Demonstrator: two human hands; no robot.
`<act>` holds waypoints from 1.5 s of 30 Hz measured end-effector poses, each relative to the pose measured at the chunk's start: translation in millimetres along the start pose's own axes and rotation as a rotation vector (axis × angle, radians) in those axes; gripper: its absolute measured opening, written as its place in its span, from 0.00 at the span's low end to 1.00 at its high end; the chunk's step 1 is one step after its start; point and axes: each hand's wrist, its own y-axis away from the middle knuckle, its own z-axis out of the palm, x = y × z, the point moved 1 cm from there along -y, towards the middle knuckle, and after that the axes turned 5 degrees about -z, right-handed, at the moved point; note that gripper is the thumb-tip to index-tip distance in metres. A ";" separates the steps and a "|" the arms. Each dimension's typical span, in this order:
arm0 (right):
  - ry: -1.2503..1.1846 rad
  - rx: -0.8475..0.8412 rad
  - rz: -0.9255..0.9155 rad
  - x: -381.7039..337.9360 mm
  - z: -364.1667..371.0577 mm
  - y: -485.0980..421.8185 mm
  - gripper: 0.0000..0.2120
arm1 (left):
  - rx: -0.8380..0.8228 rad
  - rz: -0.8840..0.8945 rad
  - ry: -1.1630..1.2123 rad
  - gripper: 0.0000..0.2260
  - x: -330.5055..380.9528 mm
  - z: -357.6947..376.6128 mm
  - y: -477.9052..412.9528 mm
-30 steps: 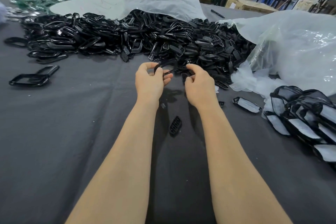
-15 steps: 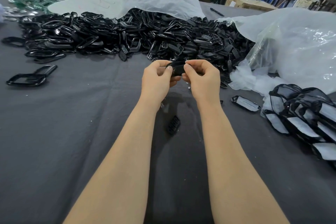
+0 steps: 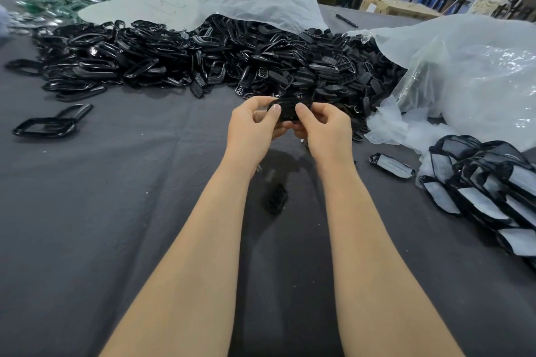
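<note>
Curled fingers [image 3: 274, 109] of the left hand [image 3: 251, 129] and right hand [image 3: 329, 132] pinch a small black part [image 3: 287, 109] above the grey surface [image 3: 87, 211]. A heap of black parts [image 3: 203, 52] lies just beyond it, and a loose piece [image 3: 275, 200] lies between the forearms. Bare cloth opens leftward. The wrapped pieces [image 3: 493, 185] at right are cut off, and the held part's shape is mostly hidden.

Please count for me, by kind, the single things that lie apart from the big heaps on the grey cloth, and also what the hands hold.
Black part, pinched by left hand and right hand: 1
Small grille piece, below the hands: 1
Black frames at the left: 2
Wrapped piece at the right: 1
Pen: 1
Total: 6
</note>
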 end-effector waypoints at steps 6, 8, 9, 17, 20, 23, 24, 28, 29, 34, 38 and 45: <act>0.025 0.018 0.018 0.3 -0.8 0.9 0.07 | 0.005 0.051 -0.207 0.10 -2.9 1.1 -0.7; 0.055 0.012 0.004 -0.4 0.1 2.0 0.06 | 0.017 0.058 -0.255 0.12 -2.9 0.3 -0.6; 0.082 0.014 -0.011 -0.7 0.7 2.8 0.07 | 0.026 0.059 -0.270 0.12 -3.0 0.0 -0.4; 0.253 0.011 -0.124 -4.8 0.5 7.4 0.09 | 0.059 0.042 -0.299 0.11 -3.3 0.1 1.3; 0.250 0.039 -0.079 -6.2 -7.4 3.1 0.05 | 0.081 0.029 -0.278 0.11 -4.1 -0.7 0.1; 0.399 0.215 -0.039 -6.6 -32.0 -7.0 0.06 | 0.141 0.011 -0.199 0.08 -3.8 -4.3 -2.0; 0.466 0.246 -0.022 -6.3 -39.7 -8.4 0.08 | 0.162 0.007 -0.180 0.06 -3.6 -5.2 -2.5; 0.677 0.067 0.083 -0.2 -43.0 -11.1 0.13 | 0.199 0.006 -0.163 0.05 -4.0 -5.1 -2.7; 0.729 -0.006 0.113 0.8 -40.1 -11.2 0.14 | 0.201 0.005 -0.164 0.05 -3.9 -5.1 -2.7; 0.937 -0.169 0.140 4.9 -32.3 -8.2 0.19 | 0.203 -0.004 -0.155 0.05 -4.3 -3.9 -2.4; 0.908 -0.047 0.095 4.7 -28.8 -4.0 0.13 | 0.197 -0.007 -0.160 0.05 -4.0 -3.2 -2.0; 0.337 0.102 -0.007 3.1 -27.6 -3.3 0.15 | 0.190 -0.015 -0.146 0.05 -3.4 -4.1 -1.5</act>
